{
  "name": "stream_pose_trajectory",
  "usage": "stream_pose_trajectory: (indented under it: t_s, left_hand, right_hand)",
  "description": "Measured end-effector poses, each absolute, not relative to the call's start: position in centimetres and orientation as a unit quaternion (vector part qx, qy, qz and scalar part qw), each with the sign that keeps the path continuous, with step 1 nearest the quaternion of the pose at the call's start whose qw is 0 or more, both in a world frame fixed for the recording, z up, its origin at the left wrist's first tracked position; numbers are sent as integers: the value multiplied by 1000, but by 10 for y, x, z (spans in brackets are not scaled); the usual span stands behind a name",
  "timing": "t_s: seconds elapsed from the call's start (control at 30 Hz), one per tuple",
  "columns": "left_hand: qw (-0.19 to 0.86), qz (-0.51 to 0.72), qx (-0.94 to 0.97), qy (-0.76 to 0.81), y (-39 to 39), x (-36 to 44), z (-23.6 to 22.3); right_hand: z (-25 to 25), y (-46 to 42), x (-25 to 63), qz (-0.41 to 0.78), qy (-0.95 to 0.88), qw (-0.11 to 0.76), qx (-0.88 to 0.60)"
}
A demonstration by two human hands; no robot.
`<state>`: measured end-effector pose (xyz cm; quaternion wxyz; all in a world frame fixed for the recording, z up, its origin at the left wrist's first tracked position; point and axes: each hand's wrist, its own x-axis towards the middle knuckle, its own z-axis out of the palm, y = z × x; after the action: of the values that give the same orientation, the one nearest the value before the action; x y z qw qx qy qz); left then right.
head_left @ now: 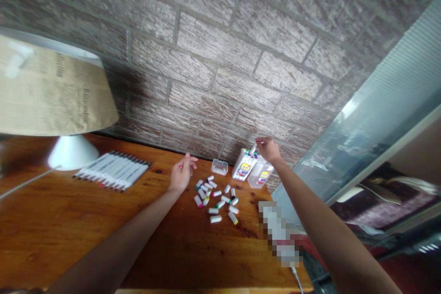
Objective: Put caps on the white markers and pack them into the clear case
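My right hand (268, 149) pinches a white marker (253, 149) above the left plastic case (242, 167), where several coloured marker ends show at the top. Against that case stands a second translucent case (259, 176), with its lid side partly behind my right wrist. My left hand (182, 173) hovers over the table with its fingers apart and holds nothing. Just right of it lie several loose marker caps (213, 211), white with coloured ends. A small clear box (219, 167) sits between my left hand and the cases.
A row of white markers (112, 171) lies side by side on the wooden table (165, 248). Behind them stands a lamp (72, 149) with its cord trailing left. The brick wall (206, 78) bounds the back. A pixelated pale object (279, 234) with a cord lies by the right edge.
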<state>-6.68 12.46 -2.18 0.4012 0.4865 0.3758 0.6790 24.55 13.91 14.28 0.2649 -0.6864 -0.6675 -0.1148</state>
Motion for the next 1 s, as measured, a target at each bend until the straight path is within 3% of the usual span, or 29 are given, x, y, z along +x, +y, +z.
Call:
stream_pose_trajectory:
  t_s: [0.4,0.8,1.0]
  left_hand:
    - [401,683,480,376,122,-67,-18]
    - [393,673,495,384,125,-68,-22]
    - [398,674,491,383,127,-67,-25]
  right_hand:
    - [127,140,244,-65,-699,189,-687]
    - [130,133,246,-42,-688,233,-686]
    - [141,119,237,-62,-657,300,-688]
